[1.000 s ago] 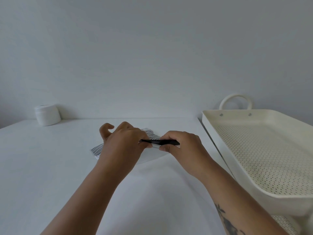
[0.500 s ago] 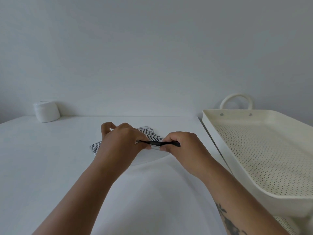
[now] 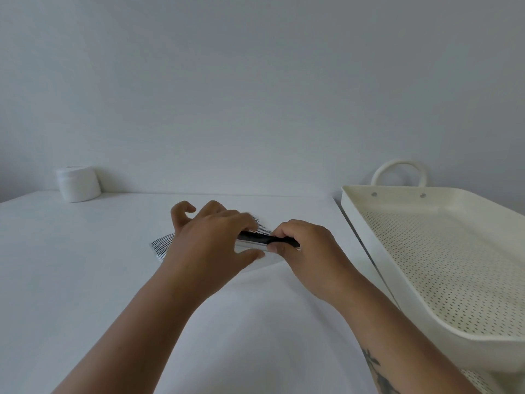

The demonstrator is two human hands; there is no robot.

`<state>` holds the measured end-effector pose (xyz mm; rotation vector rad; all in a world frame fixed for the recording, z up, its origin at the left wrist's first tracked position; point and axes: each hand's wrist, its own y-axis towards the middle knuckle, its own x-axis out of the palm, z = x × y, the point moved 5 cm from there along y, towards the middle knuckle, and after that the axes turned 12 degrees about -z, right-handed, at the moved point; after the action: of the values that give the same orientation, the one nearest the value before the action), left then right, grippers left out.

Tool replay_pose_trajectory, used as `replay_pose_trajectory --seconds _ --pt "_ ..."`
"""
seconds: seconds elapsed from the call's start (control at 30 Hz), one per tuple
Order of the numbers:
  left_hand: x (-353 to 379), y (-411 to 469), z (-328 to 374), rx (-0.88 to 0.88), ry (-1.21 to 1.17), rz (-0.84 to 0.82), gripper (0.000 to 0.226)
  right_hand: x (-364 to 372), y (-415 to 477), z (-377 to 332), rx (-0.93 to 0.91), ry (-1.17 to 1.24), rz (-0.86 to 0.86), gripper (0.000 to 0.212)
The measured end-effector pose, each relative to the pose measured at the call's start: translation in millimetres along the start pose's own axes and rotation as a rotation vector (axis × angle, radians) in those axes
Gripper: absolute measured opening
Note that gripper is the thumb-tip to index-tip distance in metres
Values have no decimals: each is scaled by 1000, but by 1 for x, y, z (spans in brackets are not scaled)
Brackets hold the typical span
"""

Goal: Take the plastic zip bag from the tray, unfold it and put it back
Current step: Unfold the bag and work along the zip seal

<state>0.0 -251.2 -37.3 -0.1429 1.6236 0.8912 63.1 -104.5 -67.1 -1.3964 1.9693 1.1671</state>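
Our right hand (image 3: 305, 251) pinches the black zip strip of the bag (image 3: 163, 245) between thumb and fingers. Our left hand (image 3: 210, 243) lies over the bag's middle, thumb at the strip; its grip cannot be confirmed. The strip runs left to right between both hands. The striped, thin, crumpled bag lies on the white table (image 3: 71, 280). The perforated cream tray (image 3: 426, 265) stands nearer the right hand.

Soft, even, diffuse light of cool grey cast, with no glare and only faint shadows under the forearms on the white table (image 3: 71, 265); focus slightly soft throughout, with wide-angle curvature bending the tray (image 3: 369, 223) at the right edge.
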Motion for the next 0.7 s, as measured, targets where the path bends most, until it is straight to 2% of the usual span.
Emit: replay_pose_trajectory --seconds 0.17,0.33,0.47,0.57,0.7 --pt "6 4 6 6 1 -15 13 1 1 -7 -43 26 -3 7" --pt "7 5 7 5 -18 50 9 -2 -1 1 16 36 -6 4" --pt "12 3 -2 4 -79 10 8 -2 -1 6 58 -15 30 13" --pt "10 3 -1 40 -117 -4 23 -2 -1 7 74 -15 38 13" --pt "11 7 3 24 -64 3 9 -3 -2 5 68 -18 25 9"
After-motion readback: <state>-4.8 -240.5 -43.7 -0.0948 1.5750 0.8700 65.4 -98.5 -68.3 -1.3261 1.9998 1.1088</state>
